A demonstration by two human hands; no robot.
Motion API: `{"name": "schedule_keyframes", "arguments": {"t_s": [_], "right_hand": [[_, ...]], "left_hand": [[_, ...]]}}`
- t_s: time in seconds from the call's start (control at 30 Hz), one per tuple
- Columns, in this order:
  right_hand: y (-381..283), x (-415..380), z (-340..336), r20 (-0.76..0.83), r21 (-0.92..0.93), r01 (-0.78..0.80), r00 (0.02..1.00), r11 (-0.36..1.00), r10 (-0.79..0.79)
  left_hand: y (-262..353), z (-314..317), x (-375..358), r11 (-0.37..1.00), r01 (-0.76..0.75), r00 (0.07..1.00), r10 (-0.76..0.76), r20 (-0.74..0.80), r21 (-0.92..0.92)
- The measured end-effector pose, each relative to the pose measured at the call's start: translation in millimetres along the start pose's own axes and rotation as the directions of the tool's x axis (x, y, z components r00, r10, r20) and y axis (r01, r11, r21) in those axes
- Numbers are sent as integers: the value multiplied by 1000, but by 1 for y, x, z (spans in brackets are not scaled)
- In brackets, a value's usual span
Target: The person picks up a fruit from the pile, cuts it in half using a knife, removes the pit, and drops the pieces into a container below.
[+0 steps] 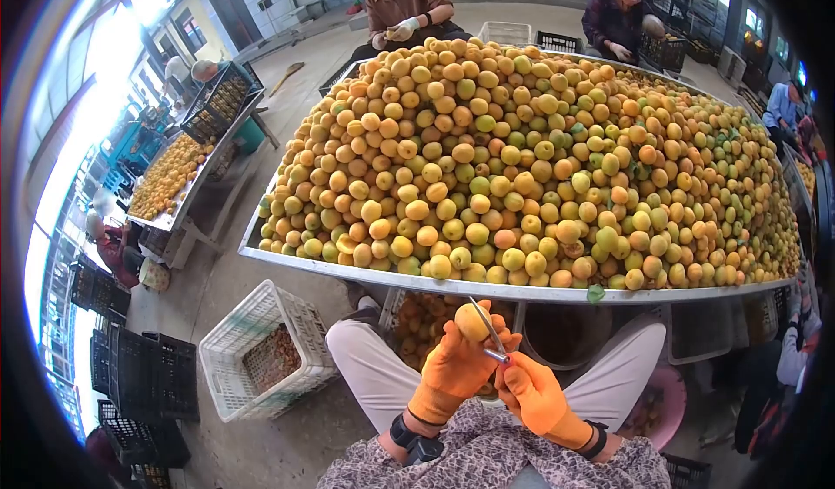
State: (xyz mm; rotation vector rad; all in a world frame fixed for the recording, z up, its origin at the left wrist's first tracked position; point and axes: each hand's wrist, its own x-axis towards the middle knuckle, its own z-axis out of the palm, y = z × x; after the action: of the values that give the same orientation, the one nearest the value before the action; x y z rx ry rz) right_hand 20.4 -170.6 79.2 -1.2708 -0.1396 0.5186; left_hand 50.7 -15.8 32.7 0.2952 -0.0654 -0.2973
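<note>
In an orange glove, my left hand [444,369] grips a yellow apricot [472,323] between thumb and fingers, above my lap. My right hand [541,399], gloved the same way, is closed round the handle of a small knife [497,356]. The knife's thin blade points up and away from me and lies across the apricot's right side. Just beyond both hands runs the metal rim of a large table [391,274], heaped high with yellow, orange and greenish apricots [487,185]. A green leaf [596,293] hangs at that rim.
Below the table stands a crate of apricots [426,317], beside a round tub [565,337]. A white plastic crate [261,350] is at my left, a pink basin [665,406] at my right. Black crates [143,367] are stacked far left. Across the table sits a person [404,6].
</note>
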Motion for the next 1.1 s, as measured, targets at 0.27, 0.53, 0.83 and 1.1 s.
{"name": "schedule_keyframes", "arguments": {"t_s": [0.27,0.53,0.83,1.1], "right_hand": [[1,2,-1,-31,-171,65,997,983,-72],[2,1,-4,3,-288,30,1000,957,-30],[18,1,-5,15,-473,197,976,859,-215],[-1,-4,-8,41,-370,227,973,901,-229]], "left_hand": [[1,4,-2,991,-30,999,25,42,134],[0,9,-10,993,24,1000,-25,10,116],[10,36,-15,892,-131,991,123,45,432],[37,36,-15,776,-97,987,-4,159,624]]}}
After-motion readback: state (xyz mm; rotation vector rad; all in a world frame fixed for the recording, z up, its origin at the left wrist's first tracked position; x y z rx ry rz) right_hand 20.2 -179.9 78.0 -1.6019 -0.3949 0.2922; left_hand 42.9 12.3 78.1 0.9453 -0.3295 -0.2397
